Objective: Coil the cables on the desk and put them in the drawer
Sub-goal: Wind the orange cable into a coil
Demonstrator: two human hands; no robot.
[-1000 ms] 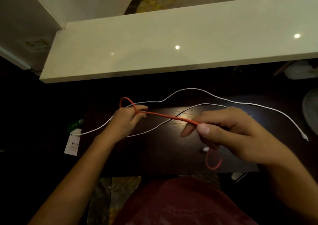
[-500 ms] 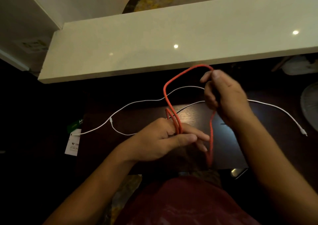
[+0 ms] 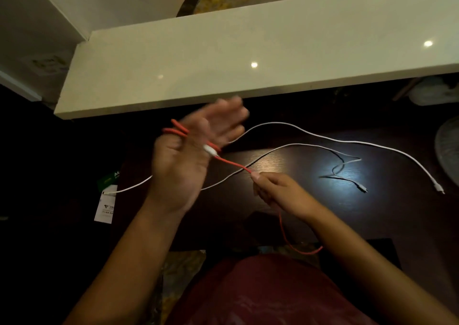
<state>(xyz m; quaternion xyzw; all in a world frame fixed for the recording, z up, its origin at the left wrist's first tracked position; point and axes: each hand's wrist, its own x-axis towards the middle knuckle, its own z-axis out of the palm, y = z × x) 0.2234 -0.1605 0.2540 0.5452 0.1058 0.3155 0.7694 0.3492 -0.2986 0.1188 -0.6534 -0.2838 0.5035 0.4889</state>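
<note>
I see the red cable [image 3: 232, 164] running taut, low-right to upper-left, from my right hand's [image 3: 275, 192] pinch to 2 turns around my spread, flat-fingered left hand [image 3: 188, 155], its slack tail hanging below the right hand.

Dim, glare-spotted (left hand [image 3: 188, 155] motion-blurred)

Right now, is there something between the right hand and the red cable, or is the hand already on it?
Nothing stands between them. The right hand already pinches the red cable, which runs taut to loops wrapped around the left hand. The white cables lie on the desk behind. No drawer is visible.
</note>
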